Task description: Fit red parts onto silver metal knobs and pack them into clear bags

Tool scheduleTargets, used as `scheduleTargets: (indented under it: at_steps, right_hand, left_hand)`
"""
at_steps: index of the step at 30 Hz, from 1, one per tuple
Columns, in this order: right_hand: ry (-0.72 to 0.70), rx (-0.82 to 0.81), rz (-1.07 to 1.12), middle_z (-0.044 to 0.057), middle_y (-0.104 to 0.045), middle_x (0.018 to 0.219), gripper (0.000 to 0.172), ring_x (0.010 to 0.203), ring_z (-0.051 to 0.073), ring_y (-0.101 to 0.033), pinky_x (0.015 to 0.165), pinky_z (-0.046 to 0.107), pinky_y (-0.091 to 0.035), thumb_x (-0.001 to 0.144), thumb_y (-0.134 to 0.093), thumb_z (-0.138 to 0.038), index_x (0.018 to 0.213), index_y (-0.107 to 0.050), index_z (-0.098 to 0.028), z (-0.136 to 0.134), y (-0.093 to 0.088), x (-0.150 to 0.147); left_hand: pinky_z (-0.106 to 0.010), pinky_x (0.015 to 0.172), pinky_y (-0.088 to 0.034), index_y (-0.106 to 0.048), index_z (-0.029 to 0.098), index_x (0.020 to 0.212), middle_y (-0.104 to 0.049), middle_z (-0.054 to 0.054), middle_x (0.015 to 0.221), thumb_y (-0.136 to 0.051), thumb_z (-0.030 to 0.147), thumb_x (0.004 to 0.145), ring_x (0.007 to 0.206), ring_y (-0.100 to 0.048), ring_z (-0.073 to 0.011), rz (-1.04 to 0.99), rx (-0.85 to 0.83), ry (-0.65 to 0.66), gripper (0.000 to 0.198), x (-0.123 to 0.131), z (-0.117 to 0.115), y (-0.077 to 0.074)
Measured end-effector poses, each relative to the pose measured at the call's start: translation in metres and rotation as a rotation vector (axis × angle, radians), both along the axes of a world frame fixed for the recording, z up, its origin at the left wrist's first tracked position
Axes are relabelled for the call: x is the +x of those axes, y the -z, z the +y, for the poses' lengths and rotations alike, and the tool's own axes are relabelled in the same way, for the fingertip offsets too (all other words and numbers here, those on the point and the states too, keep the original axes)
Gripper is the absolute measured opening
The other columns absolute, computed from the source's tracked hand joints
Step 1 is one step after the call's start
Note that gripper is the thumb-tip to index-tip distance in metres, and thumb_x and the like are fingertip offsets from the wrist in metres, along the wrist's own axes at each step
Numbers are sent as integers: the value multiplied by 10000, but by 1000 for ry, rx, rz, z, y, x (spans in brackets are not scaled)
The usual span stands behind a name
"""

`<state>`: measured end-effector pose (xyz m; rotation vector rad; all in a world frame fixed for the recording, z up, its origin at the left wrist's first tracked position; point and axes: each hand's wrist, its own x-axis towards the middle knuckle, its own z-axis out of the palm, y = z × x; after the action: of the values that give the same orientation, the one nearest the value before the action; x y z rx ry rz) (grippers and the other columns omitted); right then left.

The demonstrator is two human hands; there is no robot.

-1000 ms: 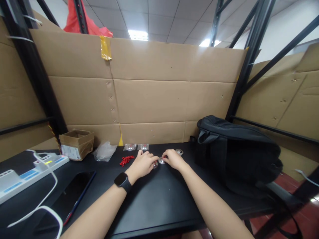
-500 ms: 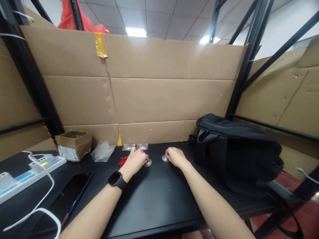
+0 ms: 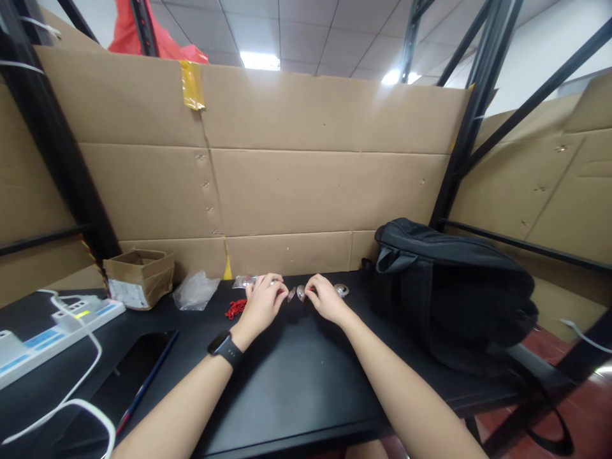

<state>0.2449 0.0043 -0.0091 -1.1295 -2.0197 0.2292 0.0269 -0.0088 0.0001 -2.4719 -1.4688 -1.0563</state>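
My left hand (image 3: pixel 266 297), with a black watch on its wrist, pinches a small shiny domed disc (image 3: pixel 291 294) by its back. Facing it, my right hand (image 3: pixel 325 298) pinches a second shiny domed disc (image 3: pixel 301 293). Both discs are tipped up on edge above the table, a narrow gap apart. A third round disc (image 3: pixel 341 290) lies flat on the table just right of my right hand. Beside my left hand is a bundle of red cord (image 3: pixel 234 309). Behind it lies a clear packet (image 3: pixel 243 281), partly hidden by that hand.
On the right stands a black backpack (image 3: pixel 459 293). To the left are a small cardboard box (image 3: pixel 138 280), a crumpled clear plastic bag (image 3: pixel 196 291), a white power strip (image 3: pixel 62 338) with cables and a dark tablet (image 3: pixel 129 376). Cardboard panels (image 3: pixel 287 191) wall the table's back.
Both hands have come together and lifted a little, bringing their discs up on edge and face to face. A third disc now shows beside my right hand.
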Motion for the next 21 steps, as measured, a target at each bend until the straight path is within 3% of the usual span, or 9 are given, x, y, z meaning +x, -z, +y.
scheduleTargets:
  at_steps: [5, 9, 11, 14, 17, 21]
  right_hand:
    - [-109, -110, 333, 87, -644, 1106, 175, 958, 184, -636, 816, 301, -521, 927, -564, -343, 871, -613, -185, -6, -1, -14]
    - [-263, -373, 673, 87, -661, 1160, 273, 853, 188, -711, 763, 345, -594, 842, -668, -448, 898, -586, -194, -13, 3, -31]
    - [-310, -463, 785, 71, -671, 1125, 345, 791, 183, -726, 723, 358, -618, 798, -722, -449, 1014, -587, -218, -15, 4, -34]
    - [-335, -538, 841, 66, -670, 1121, 501, 823, 186, -735, 806, 393, -624, 752, -779, -421, 1186, -602, -243, -17, 2, -33]
    - [-350, -570, 837, 84, -665, 1129, 508, 888, 212, -727, 882, 434, -607, 726, -804, -421, 1165, -663, -208, -18, -1, -30]
    - [-353, -512, 776, 87, -681, 1109, 543, 867, 218, -719, 851, 429, -609, 665, -851, -390, 1143, -676, -201, -18, -1, -29]
  left_hand:
    - [-416, 937, -402, -689, 250, 914, -630, -51, 1123, -534, 368, 949, 1103, -553, -243, -294, -119, -19, 198, 5, 7, 8]
    - [-392, 943, -424, -699, 247, 898, -638, -45, 1098, -563, 361, 928, 1123, -559, -233, -357, -153, 43, 180, 7, 9, 11]
    - [-410, 945, -419, -709, 252, 895, -639, -50, 1104, -573, 365, 920, 1132, -555, -245, -346, -156, 20, 179, 8, 6, 9]
    - [-450, 948, -397, -724, 264, 889, -644, -55, 1119, -579, 369, 913, 1149, -537, -268, -283, -166, -21, 181, 9, 1, 6]
    - [-455, 944, -384, -729, 265, 892, -647, -55, 1117, -572, 365, 918, 1160, -520, -273, -230, -158, -18, 187, 10, -2, 5]
    - [-431, 939, -376, -718, 266, 917, -645, -49, 1111, -551, 390, 935, 1144, -518, -258, -157, -117, 32, 209, 6, 0, 2]
